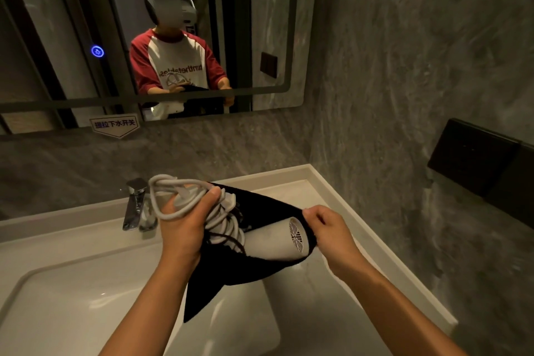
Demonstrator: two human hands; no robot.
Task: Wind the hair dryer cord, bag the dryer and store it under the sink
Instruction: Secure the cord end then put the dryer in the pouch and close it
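Note:
A white hair dryer lies partly inside the mouth of a black cloth bag, its round rear grille facing right. Its white cord is wound in loops around the handle. My left hand grips the handle and the cord loops from the left, thumb on top. At the right, my right hand pinches the bag's rim beside the grille. Both hands hold the dryer and bag in the air above the basin. The bag's lower corner hangs down loose.
Below lies a white sink basin in a white counter, with a chrome faucet at the back. A mirror hangs above; grey stone wall and a black wall panel stand to the right.

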